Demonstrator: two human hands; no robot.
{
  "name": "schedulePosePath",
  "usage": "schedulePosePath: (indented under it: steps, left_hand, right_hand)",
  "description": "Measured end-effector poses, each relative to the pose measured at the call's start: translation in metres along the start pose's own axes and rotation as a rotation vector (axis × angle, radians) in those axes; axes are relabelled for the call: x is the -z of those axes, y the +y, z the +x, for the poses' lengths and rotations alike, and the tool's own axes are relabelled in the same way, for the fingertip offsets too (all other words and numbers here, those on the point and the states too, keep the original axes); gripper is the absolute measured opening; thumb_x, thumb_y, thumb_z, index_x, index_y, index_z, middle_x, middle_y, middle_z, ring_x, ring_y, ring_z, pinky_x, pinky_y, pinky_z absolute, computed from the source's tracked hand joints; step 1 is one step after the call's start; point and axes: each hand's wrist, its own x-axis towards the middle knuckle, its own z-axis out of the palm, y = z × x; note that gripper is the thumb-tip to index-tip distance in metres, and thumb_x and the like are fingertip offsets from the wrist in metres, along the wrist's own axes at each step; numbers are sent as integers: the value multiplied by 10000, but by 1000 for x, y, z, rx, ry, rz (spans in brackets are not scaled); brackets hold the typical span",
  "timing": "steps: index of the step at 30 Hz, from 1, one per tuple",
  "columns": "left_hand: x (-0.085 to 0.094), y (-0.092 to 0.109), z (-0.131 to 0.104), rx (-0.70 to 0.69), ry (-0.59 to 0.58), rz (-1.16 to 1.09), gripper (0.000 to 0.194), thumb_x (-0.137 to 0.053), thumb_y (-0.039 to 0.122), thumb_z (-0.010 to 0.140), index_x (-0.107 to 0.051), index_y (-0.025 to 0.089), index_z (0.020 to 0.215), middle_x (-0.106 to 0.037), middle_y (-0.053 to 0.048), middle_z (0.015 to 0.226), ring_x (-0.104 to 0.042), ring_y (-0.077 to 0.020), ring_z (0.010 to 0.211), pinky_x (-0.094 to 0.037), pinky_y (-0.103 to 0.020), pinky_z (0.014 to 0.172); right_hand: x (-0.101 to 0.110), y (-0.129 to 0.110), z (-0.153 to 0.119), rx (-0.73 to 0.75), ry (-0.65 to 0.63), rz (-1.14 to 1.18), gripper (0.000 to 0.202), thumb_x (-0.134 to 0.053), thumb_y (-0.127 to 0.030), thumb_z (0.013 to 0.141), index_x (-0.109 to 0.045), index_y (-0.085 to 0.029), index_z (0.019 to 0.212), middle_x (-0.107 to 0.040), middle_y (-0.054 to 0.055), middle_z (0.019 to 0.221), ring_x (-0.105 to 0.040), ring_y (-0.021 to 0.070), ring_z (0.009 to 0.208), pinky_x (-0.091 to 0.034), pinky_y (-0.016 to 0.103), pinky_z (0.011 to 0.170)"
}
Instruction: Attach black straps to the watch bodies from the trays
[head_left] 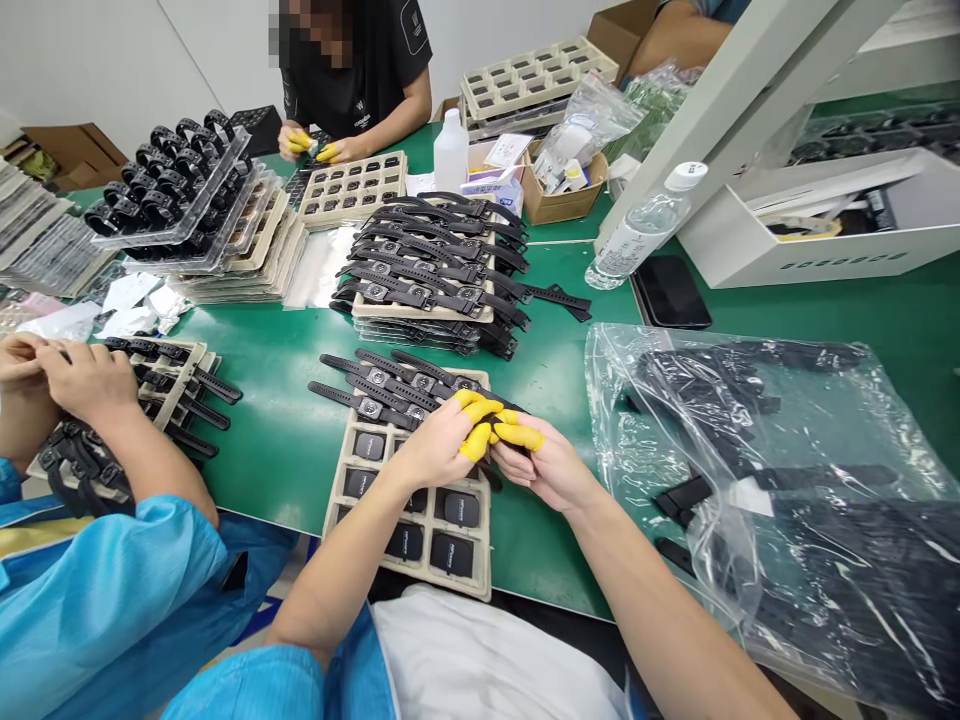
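Yellow finger covers (519, 437) on both hands, and the fingertips are pinched close together around a small black piece (492, 422). Left hand (448, 440) has a narrow grip on it, right hand (541, 462) meets it from the other side, also narrow. Can't really tell what the piece is, since the fingers hide most of it. It's held up by the right edge of the beige tray (426, 525).

Far end of that tray has watches (422, 384) with their straps sticking out sideways; the near end has square black faces (452, 554) sitting in their own pockets.

Just behind is a stack (358, 308) of trays loaded with more strapped watches. Off to the right there's a clear bag (611, 400) with black straps inside, plus a phone (673, 290) beside the bottle (637, 235) on the green table (262, 400). Co-worker on the left has both hands (90, 380) up over another tray of watches.
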Motion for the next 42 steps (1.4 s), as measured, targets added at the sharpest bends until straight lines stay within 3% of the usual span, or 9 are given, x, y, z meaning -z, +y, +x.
schedulePosePath:
  steps: [5, 9, 16, 20, 24, 30, 36, 39, 42]
  left_hand:
    - [15, 8, 0, -18, 19, -43, 511, -520, 219, 1020, -454, 217, 1527, -622, -154, 1391, -603, -284, 1336, -545, -453, 1127]
    - [53, 11, -3, 143, -44, 178, 522, -486, 169, 1019, -450, 222, 1537, -668, -122, 1378, -662, -262, 1258, -564, -415, 1093]
    - [109, 8, -15, 280, -362, 570, 247, -482, 130, 1012, -700, 190, 1111, -752, -103, 1084, -704, -279, 1048, -569, -402, 925]
    - [103, 10, -27, 386, -565, 436, 193, -518, 135, 997, -634, 206, 1133, -755, -53, 1008, -720, -226, 894, -554, -314, 754]
    - [85, 5, -32, 281, -605, 523, 186, -506, 87, 978, -637, 192, 1058, -699, -81, 1030, -685, -242, 948, -545, -338, 809]
    - [73, -5, -32, 188, -483, 678, 197, -497, 179, 1036, -692, 186, 1014, -623, -110, 1061, -618, -261, 944, -546, -401, 820]
    - [77, -12, -15, 106, -231, 559, 195, -506, 269, 1062, -665, 203, 1155, -612, -126, 1296, -579, -289, 1170, -533, -494, 1040]
    - [68, -26, 9, 105, -178, 554, 263, -465, 253, 1072, -632, 205, 1269, -583, -137, 1412, -542, -294, 1283, -501, -497, 1107]
    - [58, -44, 33, 158, -292, 646, 310, -477, 201, 1047, -619, 177, 1321, -604, -154, 1405, -542, -308, 1291, -471, -504, 1121]
  right_hand:
    - [8, -4, -3, 293, 73, -454, 351, -690, -581, 932, -613, -238, 928, -559, -44, 564, -452, 146, 493, -386, 278, 500]
    - [22, -12, -6, 410, 70, -1007, 256, -610, -469, 991, -699, -240, 1065, -749, 53, 911, -628, 217, 735, -471, 342, 674]
    - [26, -24, -16, 390, -49, -1367, 297, -482, -331, 1005, -713, -209, 863, -657, 72, 905, -580, 195, 699, -415, 330, 652]
    - [23, -27, -23, 100, -315, -1353, 221, -537, -207, 912, -599, -230, 701, -602, 3, 677, -521, 169, 593, -337, 303, 575]
    - [25, -29, -22, -35, -253, -1365, 227, -631, -218, 866, -504, -242, 680, -482, -46, 549, -380, 147, 499, -249, 298, 513]
    - [38, -32, -17, 109, -148, -1347, 230, -652, -343, 917, -620, -230, 720, -601, -12, 647, -476, 157, 541, -325, 299, 537]
    - [58, -14, 9, 552, 492, -1380, 334, -560, -416, 1005, -691, -199, 1223, -676, 157, 1167, -617, 343, 1077, -533, 456, 854]
    - [63, -3, 24, 566, 416, -1480, 290, -574, -378, 1001, -703, -199, 1189, -659, 172, 1203, -558, 381, 1178, -497, 544, 1003]
    - [64, 3, 31, 550, 343, -1504, 192, -556, -321, 1012, -706, -211, 1058, -672, 158, 1167, -559, 369, 1145, -498, 542, 984]
